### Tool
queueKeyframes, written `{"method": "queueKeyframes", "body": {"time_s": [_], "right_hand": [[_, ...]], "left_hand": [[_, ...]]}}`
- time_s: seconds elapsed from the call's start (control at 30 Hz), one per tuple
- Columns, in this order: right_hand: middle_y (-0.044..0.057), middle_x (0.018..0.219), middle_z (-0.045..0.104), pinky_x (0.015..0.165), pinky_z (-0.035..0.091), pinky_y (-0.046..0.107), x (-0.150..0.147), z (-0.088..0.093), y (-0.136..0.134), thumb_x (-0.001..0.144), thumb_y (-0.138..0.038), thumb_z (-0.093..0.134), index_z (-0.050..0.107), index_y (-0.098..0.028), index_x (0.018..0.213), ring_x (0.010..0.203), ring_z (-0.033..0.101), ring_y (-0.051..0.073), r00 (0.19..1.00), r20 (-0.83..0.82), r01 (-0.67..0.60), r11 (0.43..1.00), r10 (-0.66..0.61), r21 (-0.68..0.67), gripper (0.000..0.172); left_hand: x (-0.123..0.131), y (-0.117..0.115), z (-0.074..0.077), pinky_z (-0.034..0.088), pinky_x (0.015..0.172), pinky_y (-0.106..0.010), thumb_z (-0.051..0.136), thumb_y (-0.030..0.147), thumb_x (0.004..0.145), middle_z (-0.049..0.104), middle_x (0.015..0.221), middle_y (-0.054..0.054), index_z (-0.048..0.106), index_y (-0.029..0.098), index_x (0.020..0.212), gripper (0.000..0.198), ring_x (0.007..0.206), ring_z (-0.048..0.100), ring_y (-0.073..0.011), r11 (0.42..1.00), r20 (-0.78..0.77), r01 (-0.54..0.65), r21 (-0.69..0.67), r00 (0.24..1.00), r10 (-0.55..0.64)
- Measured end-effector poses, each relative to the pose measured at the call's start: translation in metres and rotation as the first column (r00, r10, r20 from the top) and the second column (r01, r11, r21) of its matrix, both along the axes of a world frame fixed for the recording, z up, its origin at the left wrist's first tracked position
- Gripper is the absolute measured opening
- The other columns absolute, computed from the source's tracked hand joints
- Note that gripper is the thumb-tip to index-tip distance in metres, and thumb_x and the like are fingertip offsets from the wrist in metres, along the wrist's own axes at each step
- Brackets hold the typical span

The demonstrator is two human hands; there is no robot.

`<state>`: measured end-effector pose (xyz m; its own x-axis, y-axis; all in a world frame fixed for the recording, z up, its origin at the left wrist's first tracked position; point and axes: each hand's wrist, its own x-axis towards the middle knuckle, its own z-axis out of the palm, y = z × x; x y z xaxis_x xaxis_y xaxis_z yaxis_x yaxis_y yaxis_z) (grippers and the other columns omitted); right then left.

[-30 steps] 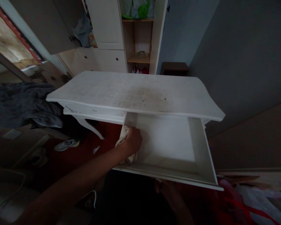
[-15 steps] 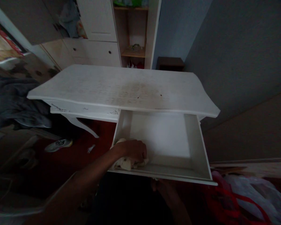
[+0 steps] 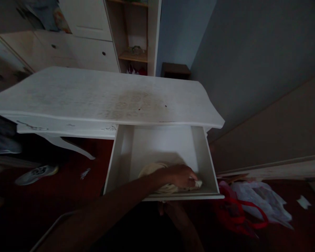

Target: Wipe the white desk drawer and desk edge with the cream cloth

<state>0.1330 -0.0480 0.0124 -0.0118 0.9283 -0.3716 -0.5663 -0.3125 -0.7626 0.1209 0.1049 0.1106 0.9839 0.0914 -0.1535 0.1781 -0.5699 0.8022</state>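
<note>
A white drawer (image 3: pixel 217 193) is pulled out from the right half of a white desk (image 3: pixel 183 99). Inside it, near the front wall, my left hand (image 3: pixel 182 176) is closed on a cream cloth (image 3: pixel 153 168) pressed to the bottom. Part of the cloth trails left behind the wrist, and a bit sticks out past the fingers. Below the drawer's front, my right hand (image 3: pixel 170 209) is closed at a small pale knob (image 3: pixel 162 202); dim light hides most of its fingers.
Dark smudges and small specks mark the desktop. A shoe (image 3: pixel 36 174) lies on the red floor at left. A red bag (image 3: pixel 235 213) and a white plastic bag (image 3: pixel 262 201) lie at right. Behind the desk stand a white cabinet (image 3: pixel 91 54) and a brown box (image 3: pixel 175 70).
My left hand has slid the cloth from the drawer's left front corner toward its right front. My right hand stays below the drawer front. The view has turned somewhat to the right.
</note>
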Motion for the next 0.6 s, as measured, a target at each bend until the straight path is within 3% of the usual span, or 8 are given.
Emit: {"method": "queueKeyframes", "body": {"time_s": [0.13, 0.27, 0.47, 0.6], "right_hand": [[0.001, 0.056, 0.058, 0.052, 0.042, 0.03, -0.001, 0.003, 0.001, 0.073, -0.063, 0.068, 0.066, -0.018, 0.077, 0.052, 0.053, 0.017, 0.999, 0.031, -0.046, 0.999, 0.045, 0.012, 0.045], [0.001, 0.057, 0.059, 0.054, 0.043, 0.029, -0.002, 0.003, 0.0, 0.073, -0.059, 0.071, 0.066, -0.017, 0.079, 0.053, 0.054, 0.016, 1.0, -0.01, -0.021, 1.0, 0.021, -0.021, 0.043], [0.0, 0.054, 0.059, 0.05, 0.041, 0.027, -0.003, 0.002, 0.003, 0.067, -0.062, 0.075, 0.067, -0.016, 0.075, 0.048, 0.053, 0.014, 0.999, -0.029, -0.013, 0.999, 0.012, -0.035, 0.048], [0.001, 0.053, 0.059, 0.05, 0.04, 0.027, -0.004, 0.001, 0.004, 0.067, -0.061, 0.075, 0.067, -0.016, 0.068, 0.047, 0.052, 0.014, 0.998, -0.048, -0.032, 0.999, 0.032, -0.013, 0.046]], "left_hand": [[0.03, -0.007, 0.003, 0.048, 0.073, -0.029, 0.047, 0.039, 0.093, 0.073, 0.111, -0.01, 0.071, 0.018, 0.111, 0.036, 0.095, 0.069, -0.0232, 0.991, -0.066, 0.073, 0.109, 0.996, -0.066], [0.037, -0.006, 0.007, 0.049, 0.076, -0.029, 0.046, 0.038, 0.093, 0.073, 0.112, -0.008, 0.07, 0.021, 0.113, 0.035, 0.097, 0.068, -0.0222, 0.981, -0.102, 0.115, 0.154, 0.99, -0.1], [0.011, 0.003, 0.008, 0.049, 0.074, -0.03, 0.045, 0.026, 0.09, 0.073, 0.109, -0.007, 0.07, 0.024, 0.11, 0.032, 0.095, 0.068, -0.0219, 0.945, -0.173, 0.203, 0.257, 0.972, -0.162], [-0.024, 0.007, 0.013, 0.05, 0.07, -0.031, 0.049, 0.018, 0.085, 0.074, 0.102, -0.01, 0.074, 0.021, 0.096, 0.027, 0.09, 0.069, -0.0246, 0.918, -0.239, 0.194, 0.346, 0.964, -0.114]]}}
